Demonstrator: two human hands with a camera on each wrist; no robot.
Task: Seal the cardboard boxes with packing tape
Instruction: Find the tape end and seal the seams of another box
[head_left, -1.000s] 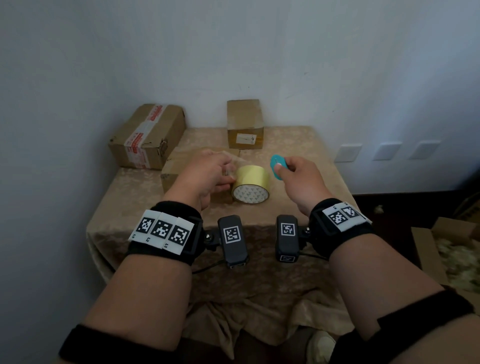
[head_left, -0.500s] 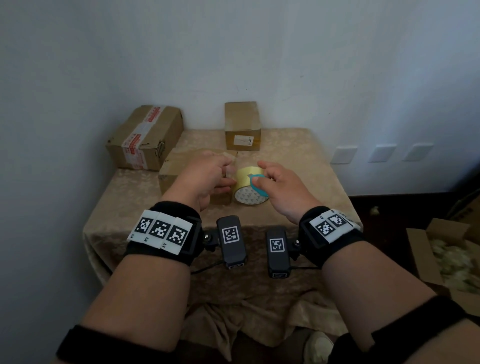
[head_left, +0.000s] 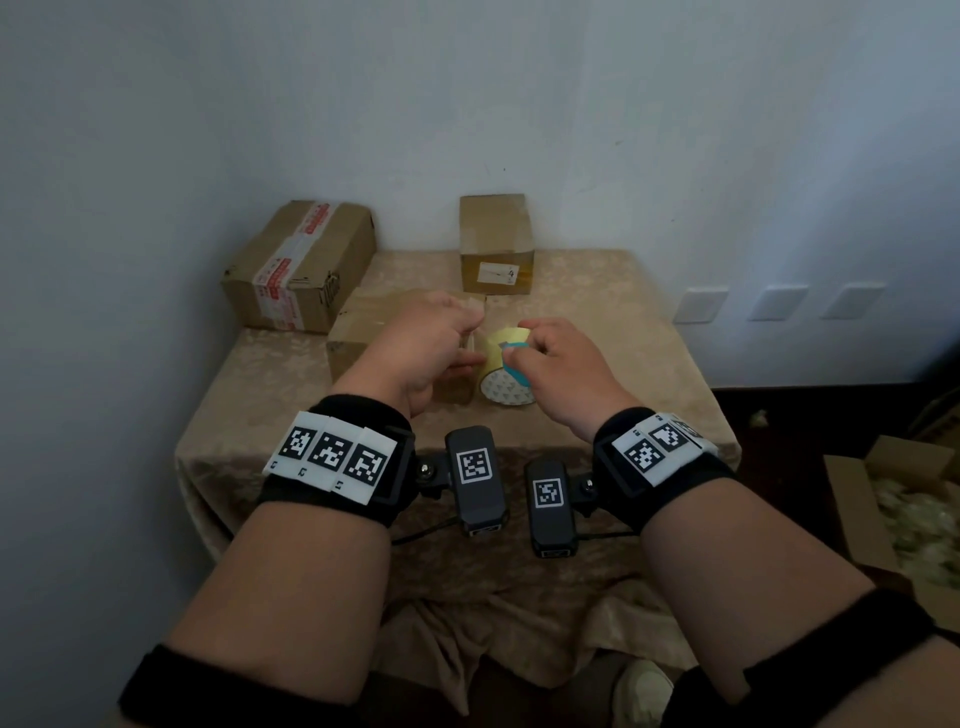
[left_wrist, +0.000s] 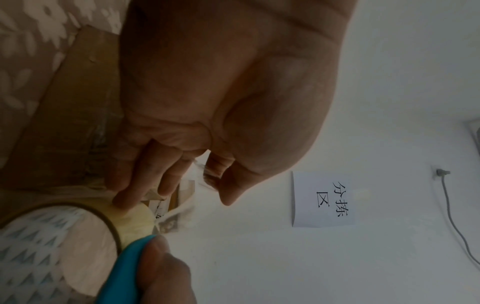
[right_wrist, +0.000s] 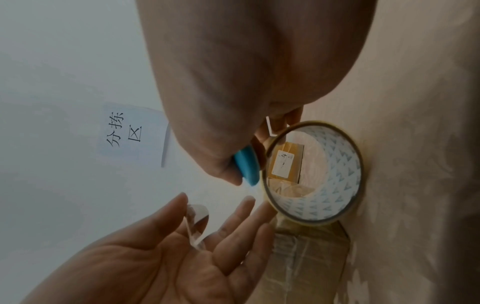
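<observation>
Here: yellowish tape roll (head_left: 506, 375) on edge, patterned core, beside box (head_left: 363, 332).

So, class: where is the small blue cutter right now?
In the head view, the blue cutter is pinched in the right hand, against the tape roll mid-table.

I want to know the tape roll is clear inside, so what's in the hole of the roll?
Nothing sits inside the tape roll: its core shows only a printed triangle lining. Through it you see the small labelled box behind. The blue cutter and right hand cover part of the rim.
</observation>
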